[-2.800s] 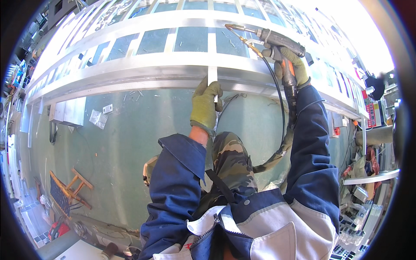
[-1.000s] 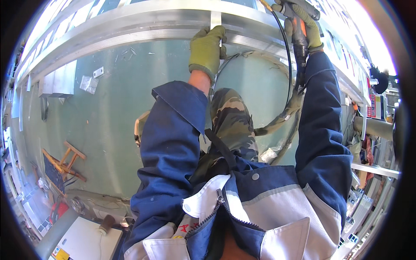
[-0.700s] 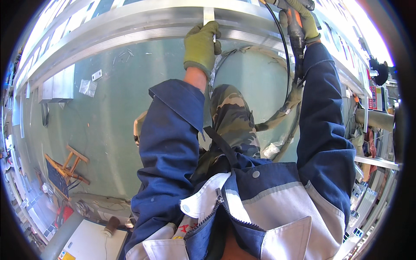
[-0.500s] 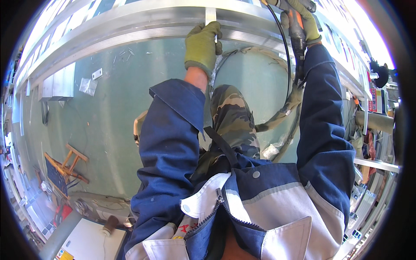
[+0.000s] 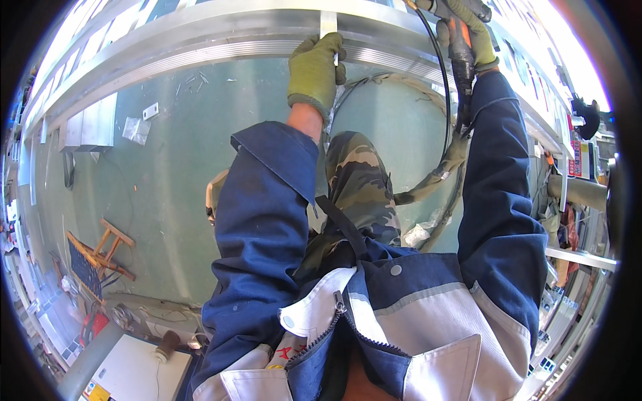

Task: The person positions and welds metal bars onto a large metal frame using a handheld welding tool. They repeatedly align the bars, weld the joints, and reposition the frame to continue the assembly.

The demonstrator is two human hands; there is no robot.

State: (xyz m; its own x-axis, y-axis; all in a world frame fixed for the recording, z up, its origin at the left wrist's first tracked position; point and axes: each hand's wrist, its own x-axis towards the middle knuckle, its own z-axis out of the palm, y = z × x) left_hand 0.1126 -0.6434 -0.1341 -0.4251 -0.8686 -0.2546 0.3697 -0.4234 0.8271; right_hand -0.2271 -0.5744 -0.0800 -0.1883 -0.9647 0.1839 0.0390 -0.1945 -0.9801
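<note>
Note at top centre of the frame a flat metal strip [image 5: 328, 24], pinched in the left hand [image 5: 314, 72] with gloved fingers curled firmly around the lower part, across the broad front rail [image 5: 227, 32] of a slatted metal framework. Note at upper right an orange-and-black torch [image 5: 460, 67], clasped in the right hand [image 5: 480, 40] with the grip wrapped around the handle; trace from there a black hose [image 5: 447, 123] and a cloth-sleeved cable [image 5: 428, 186], looped down right of centre. Treat the work as partway, judging from this view alone. Count as done: slats [image 5: 145, 15] in place at upper left, strip brought to the rail, torch in hand. Count as undone: release of the strip, setting down of the torch. Do not assume a finished joint at the strip; cannot tell, with the torch's front end cut off by the top edge and the strip partly covered by the glove. Observe on the floor at left a metal box section [image 5: 93, 123], a plastic bag [image 5: 136, 131] and a small plate [image 5: 151, 111], well apart from both hands.
</note>
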